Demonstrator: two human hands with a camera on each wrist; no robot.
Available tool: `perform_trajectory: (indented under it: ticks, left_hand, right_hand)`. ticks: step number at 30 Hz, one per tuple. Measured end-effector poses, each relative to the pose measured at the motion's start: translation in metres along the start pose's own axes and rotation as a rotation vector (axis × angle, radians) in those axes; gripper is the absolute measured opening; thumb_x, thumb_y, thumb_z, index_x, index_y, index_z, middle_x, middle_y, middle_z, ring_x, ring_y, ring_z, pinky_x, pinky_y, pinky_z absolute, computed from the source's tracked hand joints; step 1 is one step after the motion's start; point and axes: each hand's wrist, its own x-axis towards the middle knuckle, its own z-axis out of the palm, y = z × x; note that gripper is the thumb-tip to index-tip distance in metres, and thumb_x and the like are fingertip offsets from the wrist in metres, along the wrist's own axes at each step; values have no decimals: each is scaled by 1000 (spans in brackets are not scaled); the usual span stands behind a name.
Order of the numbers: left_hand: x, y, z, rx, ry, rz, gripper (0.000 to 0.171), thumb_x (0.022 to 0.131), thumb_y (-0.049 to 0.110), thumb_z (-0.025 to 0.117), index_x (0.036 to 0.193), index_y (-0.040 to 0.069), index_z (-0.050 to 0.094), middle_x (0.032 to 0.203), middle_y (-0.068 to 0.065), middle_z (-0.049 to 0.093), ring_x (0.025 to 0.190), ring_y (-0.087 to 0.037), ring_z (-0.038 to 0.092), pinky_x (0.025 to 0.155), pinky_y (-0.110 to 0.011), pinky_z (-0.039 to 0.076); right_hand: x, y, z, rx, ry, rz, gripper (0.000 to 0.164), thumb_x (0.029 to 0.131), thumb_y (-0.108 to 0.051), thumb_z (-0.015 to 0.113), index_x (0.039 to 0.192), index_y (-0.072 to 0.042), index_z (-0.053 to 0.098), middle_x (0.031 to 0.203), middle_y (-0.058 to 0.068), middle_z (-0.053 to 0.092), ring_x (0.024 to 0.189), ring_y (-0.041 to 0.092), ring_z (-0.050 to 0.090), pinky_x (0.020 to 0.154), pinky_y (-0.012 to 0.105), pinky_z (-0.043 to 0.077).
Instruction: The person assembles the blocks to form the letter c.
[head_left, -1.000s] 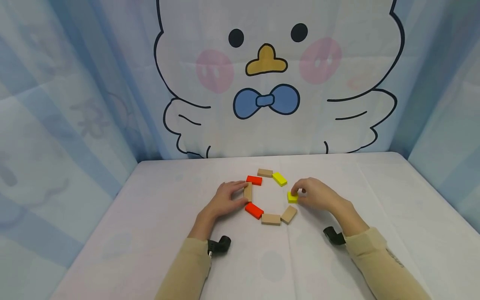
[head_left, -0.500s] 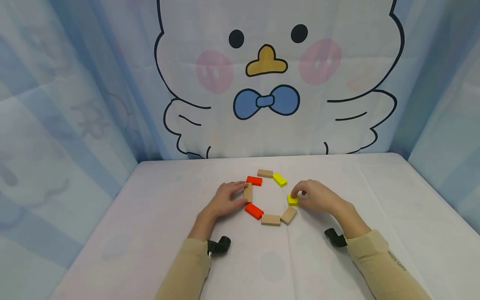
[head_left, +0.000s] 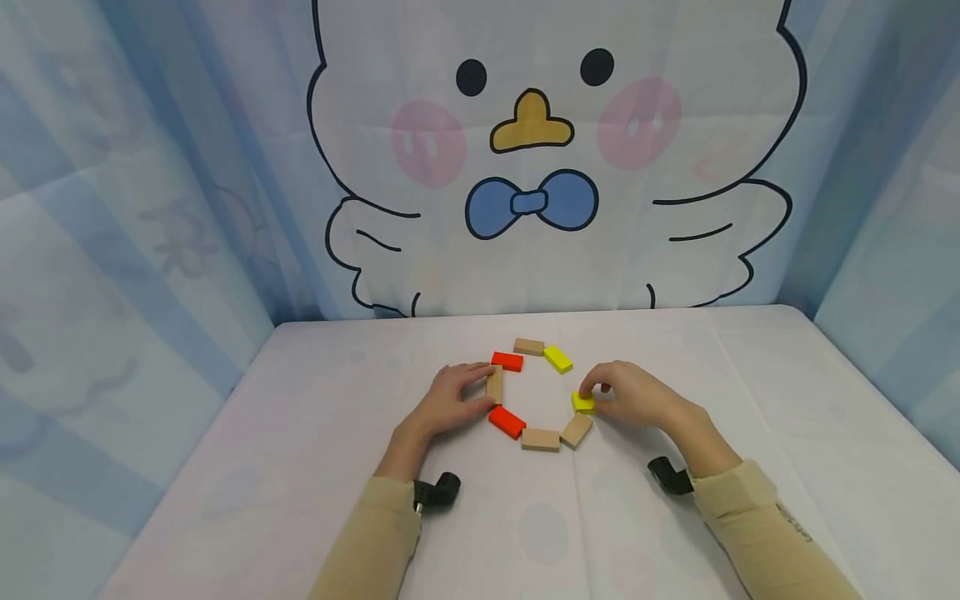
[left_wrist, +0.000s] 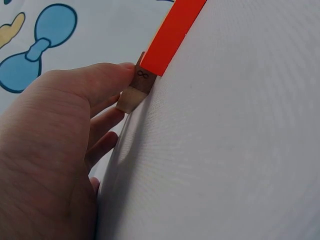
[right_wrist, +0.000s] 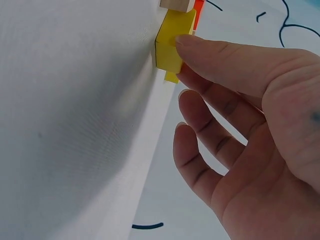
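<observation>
Since the earlier frame, the held yellow block [head_left: 582, 403] has been shifted slightly toward the near wooden block [head_left: 577, 432]; whether the two touch cannot be told. A dark mark like a figure eight [left_wrist: 142, 74] is shown on wood by the left wrist view only, while the whole loose ring of eight blocks is seen only from the head. The surface [head_left: 450, 533] is covered in white cloth, and it is backed by a curtain [head_left: 727, 100] printed with a cartoon creature and blue bow tie [head_left: 532, 202]. The yellow block, at the ring's right side, is pinched between thumb and forefinger of the right hand [head_left: 636, 392], its other fingers loosely bent. The left-side wooden block [head_left: 495, 385] is gripped by its ends between thumb and fingers of the left hand [head_left: 448, 400].
</observation>
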Motion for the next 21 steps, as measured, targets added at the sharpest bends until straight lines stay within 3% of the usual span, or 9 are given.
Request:
perform_trajectory:
  ticks: [21]
  left_hand:
    - [0,-1,0,-7,2,6,56,95,31,67,147,11,55,151,-6,49,141,-29,39,121,-54,12]
  right_hand:
    - [0,0,-1,11,-3,9,18,88,-2,75,105,-8,74,107,2,70,98,27,59,88,47,51]
